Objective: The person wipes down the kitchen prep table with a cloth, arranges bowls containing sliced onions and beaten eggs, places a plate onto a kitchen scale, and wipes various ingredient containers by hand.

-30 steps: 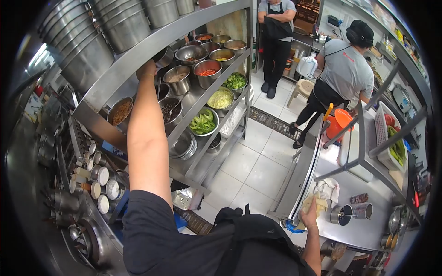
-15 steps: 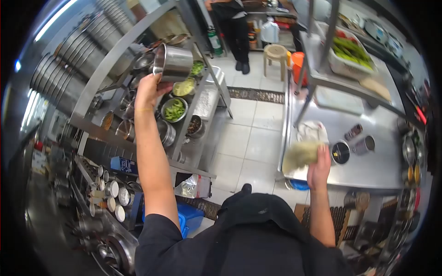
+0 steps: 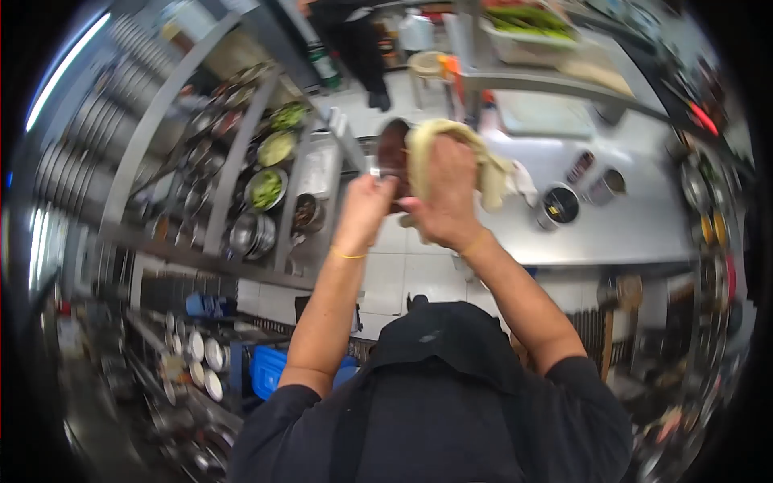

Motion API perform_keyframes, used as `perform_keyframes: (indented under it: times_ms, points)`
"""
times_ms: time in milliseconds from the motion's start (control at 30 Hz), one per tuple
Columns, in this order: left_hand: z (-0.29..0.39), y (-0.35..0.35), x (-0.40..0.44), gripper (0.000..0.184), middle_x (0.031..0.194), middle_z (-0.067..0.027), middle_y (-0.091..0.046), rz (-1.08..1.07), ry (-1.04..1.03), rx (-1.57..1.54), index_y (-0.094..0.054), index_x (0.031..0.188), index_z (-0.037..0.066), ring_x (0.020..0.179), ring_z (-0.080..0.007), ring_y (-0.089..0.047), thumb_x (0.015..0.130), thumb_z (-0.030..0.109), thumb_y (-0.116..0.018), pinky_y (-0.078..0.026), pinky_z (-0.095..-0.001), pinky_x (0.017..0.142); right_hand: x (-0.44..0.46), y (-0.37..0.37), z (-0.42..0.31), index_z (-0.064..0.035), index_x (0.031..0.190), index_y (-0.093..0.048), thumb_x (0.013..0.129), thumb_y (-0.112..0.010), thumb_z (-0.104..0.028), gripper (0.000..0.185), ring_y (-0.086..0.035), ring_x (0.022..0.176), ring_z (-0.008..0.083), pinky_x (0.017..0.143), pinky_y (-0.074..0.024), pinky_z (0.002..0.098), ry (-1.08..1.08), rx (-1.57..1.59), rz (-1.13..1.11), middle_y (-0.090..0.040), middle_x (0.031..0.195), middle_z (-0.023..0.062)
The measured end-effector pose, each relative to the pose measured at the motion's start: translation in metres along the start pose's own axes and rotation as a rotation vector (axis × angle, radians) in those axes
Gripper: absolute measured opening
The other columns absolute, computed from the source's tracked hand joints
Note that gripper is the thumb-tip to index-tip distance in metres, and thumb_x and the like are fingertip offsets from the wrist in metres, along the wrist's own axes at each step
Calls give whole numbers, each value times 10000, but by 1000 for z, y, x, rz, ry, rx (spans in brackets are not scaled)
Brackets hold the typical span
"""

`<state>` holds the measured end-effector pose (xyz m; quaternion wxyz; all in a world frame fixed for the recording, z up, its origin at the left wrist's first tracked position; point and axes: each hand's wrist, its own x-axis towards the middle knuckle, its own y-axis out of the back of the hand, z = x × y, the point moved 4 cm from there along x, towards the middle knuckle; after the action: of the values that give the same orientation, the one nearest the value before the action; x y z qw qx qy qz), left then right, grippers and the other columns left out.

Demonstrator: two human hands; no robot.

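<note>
My left hand (image 3: 366,211) grips the rim of a metal pot (image 3: 392,157) held up in front of me. The pot is tipped so its dark mouth faces left. Around its outer side lies a pale yellow cloth (image 3: 488,165), pressed there by my right hand (image 3: 447,189). Much of the pot is hidden under the cloth and hand, and both are slightly blurred. Beyond my right hand, a dark-filled container (image 3: 558,207) stands on the steel table (image 3: 644,233), beside a small bottle (image 3: 580,167) and a metal cup (image 3: 605,187).
A steel rack (image 3: 145,233) on the left carries bowls of greens (image 3: 267,189) and stacked metal pans (image 3: 251,235). A white cutting board (image 3: 541,114) lies at the table's back, under a shelf with a tray of green vegetables (image 3: 527,36). A person in dark trousers (image 3: 354,48) stands ahead.
My left hand has brought the pot from the rack to the middle. My right hand has moved the cloth left from the table and onto the pot. The view has turned right.
</note>
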<state>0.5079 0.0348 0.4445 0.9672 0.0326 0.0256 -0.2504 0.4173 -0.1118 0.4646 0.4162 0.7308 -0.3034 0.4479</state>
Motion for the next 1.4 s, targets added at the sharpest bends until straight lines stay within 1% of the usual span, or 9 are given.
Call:
perform_keyframes:
  times_ms: [67, 233, 467, 533, 600, 667, 867, 1200, 1400]
  points:
    - [15, -5, -14, 197, 937, -38, -705, 24, -94, 70, -679, 1053, -9, 772, -105, -655, 1021, 135, -549, -555, -295, 677, 6, -1, 6, 82, 1443, -491, 1047, -423, -553, 751, -433, 1408, 439, 1162, -300, 569, -13, 92, 66, -471, 1503, 264]
    - [52, 16, -26, 265, 764, -219, -687, 148, -173, 616, -647, 929, -73, 687, -309, -697, 962, 182, -586, -556, -427, 671, 36, -3, 18, 89, 1425, -504, 1090, -309, -522, 723, -545, 1312, 393, 1137, -377, 457, -237, 572, -68, -568, 1415, 261]
    - [52, 44, -12, 258, 685, -164, -652, 219, -314, 632, -669, 900, -49, 613, -235, -619, 950, 192, -591, -495, -386, 609, 71, -17, 15, 62, 1362, -579, 1116, -347, -351, 534, -606, 1209, 202, 1086, -437, 337, -536, 989, -281, -651, 1309, 141]
    - [50, 49, -3, 265, 738, -243, -687, 284, -284, 515, -663, 828, -52, 731, -371, -718, 918, 192, -610, -557, -471, 692, 68, -31, 2, 56, 1339, -593, 1105, -367, -319, 496, -616, 1201, 246, 1092, -424, 355, -572, 1012, -154, -663, 1263, 165]
    - [47, 47, -5, 234, 741, -131, -707, 282, -178, 540, -680, 877, -42, 689, -234, -711, 953, 171, -620, -574, -402, 642, 72, -20, -7, 32, 1335, -606, 1076, -424, -317, 471, -614, 1182, 324, 1104, -405, 409, -230, 347, -121, -666, 1215, 182]
    - [8, 27, 1, 187, 820, -53, -702, 214, -100, -169, -697, 1005, 9, 683, -155, -665, 1005, 158, -583, -552, -299, 615, 48, -21, -19, -14, 1350, -608, 1042, -473, -344, 471, -582, 1205, 376, 1129, -356, 489, -45, 89, 177, -646, 1239, 183]
    - [-30, -1, -4, 219, 1067, -92, -715, 174, 22, -585, -634, 1175, -21, 884, -152, -709, 1028, 126, -567, -602, -308, 760, -9, -34, -26, -53, 1385, -588, 1035, -482, -350, 471, -512, 1314, 356, 1159, -287, 581, 30, -10, 146, -580, 1400, 125]
    - [-13, 26, -9, 182, 1026, -65, -738, 47, -108, 156, -677, 1116, -28, 851, -104, -674, 1035, 100, -576, -556, -267, 763, 32, -19, 31, -7, 1182, -644, 1020, -506, -138, 250, -629, 1101, 368, 982, -480, 387, -377, 524, -123, -661, 1150, 196]
    - [7, 36, -12, 185, 954, -22, -723, -130, -65, 464, -682, 1076, -56, 839, -52, -597, 1023, 95, -590, -488, -230, 732, 31, -52, 68, -24, 1168, -647, 1066, -498, -229, 273, -590, 995, 77, 926, -487, 265, -568, 1097, -681, -666, 1069, 6]
